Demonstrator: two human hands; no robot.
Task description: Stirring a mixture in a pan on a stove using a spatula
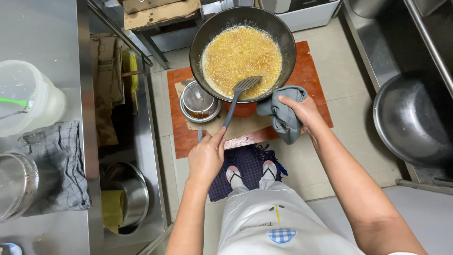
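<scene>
1. The left hand (206, 158) is closed around the slotted spatula (238, 97) handle, its blade resting at the wok's six o'clock edge.
2. The right hand (303, 112) clutches a grey cloth (283, 113) against the wok (242, 53) rim at four o'clock.
3. A strainer (198, 100) sits at the wok's eight o'clock.

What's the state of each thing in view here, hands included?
Wok: tilted, filled with bubbling golden oil.
Slotted spatula: head in the oil.
Left hand: gripping the spatula handle.
Right hand: holding a grey cloth against the wok's rim.
Strainer: resting in a metal bowl on the board.
Plastic jar: on the counter, lidded.
Large steel bowl: at the right, empty.
</scene>
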